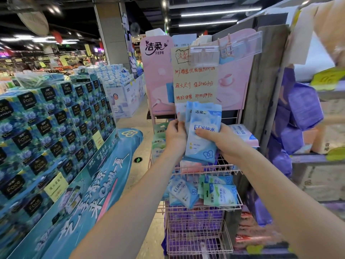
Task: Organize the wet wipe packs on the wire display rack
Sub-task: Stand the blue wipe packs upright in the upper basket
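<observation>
Both hands are raised in front of the pink wire rack (203,168), holding a fanned stack of light-blue wipe packs (202,131) upright above the rack's upper basket.

Right hand (223,142): fingers curled behind the stack, thumb pressed flat across the front of the foremost pack, just under its printed blue lettering. Grasping the stack.

Left hand (175,136): fingers and thumb pinch the left edge of the packs at the back of the stack, which stand a little higher and to the left of the front one.

Lower basket: a loose blue pack (183,191) lies tilted on the left; green-and-blue packs (220,193) stand beside it on the right, leaning forward against the wire front. Purple packs (194,217) fill the tier beneath.

Behind the held stack: a hand-written yellow sign (195,79) with red characters hangs on the rack's pink header board (156,71).

Left of the rack: a stepped display of dark blue tissue boxes (52,124). Right: shelves with purple bagged goods (302,107).
</observation>
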A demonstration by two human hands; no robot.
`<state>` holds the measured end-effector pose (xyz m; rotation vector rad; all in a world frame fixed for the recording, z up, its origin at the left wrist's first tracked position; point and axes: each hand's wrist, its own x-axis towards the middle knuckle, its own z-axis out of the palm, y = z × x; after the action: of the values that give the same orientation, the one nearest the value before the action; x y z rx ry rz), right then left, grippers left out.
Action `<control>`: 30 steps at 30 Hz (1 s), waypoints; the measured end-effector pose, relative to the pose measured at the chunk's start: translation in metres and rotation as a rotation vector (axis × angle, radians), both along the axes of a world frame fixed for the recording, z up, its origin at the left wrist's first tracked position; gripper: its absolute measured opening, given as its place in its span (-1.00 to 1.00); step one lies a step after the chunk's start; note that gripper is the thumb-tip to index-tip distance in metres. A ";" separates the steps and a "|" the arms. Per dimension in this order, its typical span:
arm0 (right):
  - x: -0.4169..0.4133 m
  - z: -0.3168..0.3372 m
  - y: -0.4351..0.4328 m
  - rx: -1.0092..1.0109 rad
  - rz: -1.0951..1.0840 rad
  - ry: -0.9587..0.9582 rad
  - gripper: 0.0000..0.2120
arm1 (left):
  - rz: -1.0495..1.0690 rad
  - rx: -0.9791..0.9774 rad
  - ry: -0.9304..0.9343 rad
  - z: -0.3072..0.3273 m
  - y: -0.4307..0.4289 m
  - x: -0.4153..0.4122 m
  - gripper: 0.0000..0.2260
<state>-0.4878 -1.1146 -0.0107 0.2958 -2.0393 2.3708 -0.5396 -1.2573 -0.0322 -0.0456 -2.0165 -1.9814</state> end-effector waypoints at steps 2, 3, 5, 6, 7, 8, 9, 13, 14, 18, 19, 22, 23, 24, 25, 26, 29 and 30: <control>-0.003 -0.001 0.004 -0.002 0.000 0.006 -0.64 | 0.013 -0.032 0.020 0.005 0.003 0.002 -0.74; -0.004 -0.001 0.007 0.001 -0.007 0.004 -0.55 | 0.005 -0.047 0.022 0.006 0.004 0.002 -0.71; -0.006 0.001 0.013 0.009 -0.024 -0.003 -0.39 | -0.015 -0.049 0.013 0.007 0.007 0.003 -0.68; -0.006 0.005 0.017 0.021 -0.031 0.001 -0.38 | -0.020 -0.053 0.005 0.007 0.007 0.003 -0.68; -0.007 0.009 0.022 0.032 -0.037 0.015 -0.41 | -0.020 -0.064 -0.009 0.007 0.008 0.003 -0.71; -0.008 0.015 0.029 0.035 -0.046 0.029 -0.48 | -0.016 -0.090 -0.028 0.007 0.007 0.003 -0.73; -0.009 0.021 0.035 0.024 -0.060 0.041 -0.56 | -0.019 -0.129 -0.062 0.004 0.006 0.002 -0.75; -0.025 0.041 0.065 -0.008 -0.119 0.072 -0.56 | -0.049 -0.271 -0.302 -0.010 0.006 0.007 -0.67; -0.030 0.042 0.070 0.009 -0.136 0.065 -0.51 | -0.058 -0.287 -0.346 -0.012 0.008 0.009 -0.63; -0.045 0.033 0.079 0.108 -0.167 0.037 -0.46 | -0.104 -0.378 -0.421 -0.017 0.015 0.010 -0.55; -0.047 0.029 0.080 0.124 -0.162 0.031 -0.49 | -0.107 -0.410 -0.431 -0.019 0.015 0.009 -0.57; -0.050 0.020 0.082 0.141 -0.158 0.015 -0.53 | -0.117 -0.572 -0.473 -0.022 0.017 0.010 -0.62; -0.050 0.019 0.082 0.139 -0.154 0.012 -0.53 | -0.118 -0.641 -0.492 -0.023 0.018 0.007 -0.62; -0.050 0.018 0.083 0.141 -0.151 0.011 -0.53 | -0.099 -0.702 -0.498 -0.023 0.019 0.005 -0.61; -0.050 0.017 0.083 0.145 -0.148 0.012 -0.53 | -0.067 -0.752 -0.507 -0.024 0.020 0.003 -0.60; -0.050 0.017 0.082 0.151 -0.142 0.011 -0.55 | -0.036 -0.803 -0.513 -0.026 0.021 0.000 -0.58; -0.049 0.018 0.082 0.153 -0.130 0.013 -0.59 | -0.021 -0.931 -0.537 -0.028 0.024 0.000 -0.51; -0.049 0.017 0.082 0.148 -0.126 0.014 -0.59 | -0.030 -0.951 -0.549 -0.027 0.025 0.001 -0.50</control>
<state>-0.5365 -1.0326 0.0067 0.1770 -2.1623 2.1452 -0.5383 -1.2320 -0.0594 0.2825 -3.1339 -0.9136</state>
